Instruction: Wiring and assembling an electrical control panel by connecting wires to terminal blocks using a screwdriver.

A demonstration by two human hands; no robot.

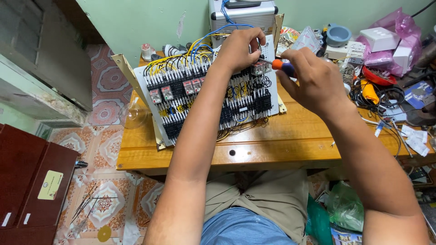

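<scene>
Over the wooden bench (pixel 281 140) we curl our left hand (pixel 238 47) on the wired relay panel (pixel 204 97) while our right hand (pixel 313 79) grips an orange-handled screwdriver (pixel 279 65), tiled floor (pixel 106 90) below.

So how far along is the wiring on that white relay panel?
Mostly wired: the white relay panel already carries rows of black terminals and yellow, blue and black wires. In hand: the right hand drives an orange-handled screwdriver at a relay the left hand steadies. What remains cannot be told.
</scene>
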